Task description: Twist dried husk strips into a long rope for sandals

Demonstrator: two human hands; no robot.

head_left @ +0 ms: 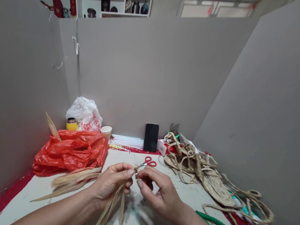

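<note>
Head view: left hand (111,180) holds pale strips (121,206) (red-handled scissors (146,163) just beyond).

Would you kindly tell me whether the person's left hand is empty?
No, the left hand holds a bundle of pale strips, whose loose ends trail below it.

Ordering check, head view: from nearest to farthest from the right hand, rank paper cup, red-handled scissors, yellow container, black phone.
1. Red-handled scissors: just beyond the right hand.
2. Black phone: propped at the back.
3. Paper cup: back left.
4. Yellow container: farther left, behind the red bag.
</note>
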